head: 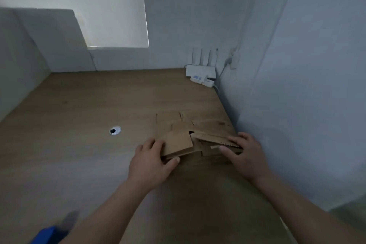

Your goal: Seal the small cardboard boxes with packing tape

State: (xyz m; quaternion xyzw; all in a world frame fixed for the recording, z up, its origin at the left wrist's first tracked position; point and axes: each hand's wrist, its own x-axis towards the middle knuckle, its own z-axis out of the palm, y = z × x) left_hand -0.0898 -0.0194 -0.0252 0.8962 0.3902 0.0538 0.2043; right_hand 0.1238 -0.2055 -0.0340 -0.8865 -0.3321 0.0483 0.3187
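A small brown cardboard box lies on the wooden desk close to the right wall, its flaps partly raised. My left hand grips the box's left flap, thumb under its front edge and fingers on its left side. My right hand holds the right flap, whose torn corrugated edge shows between thumb and fingers. More flat cardboard lies just behind the box. No tape is visible on the box.
A white router with several antennas and a power strip sit in the far right corner. A round cable hole is left of the box. A blue and grey object, blurred, is at the bottom left. White walls enclose the desk.
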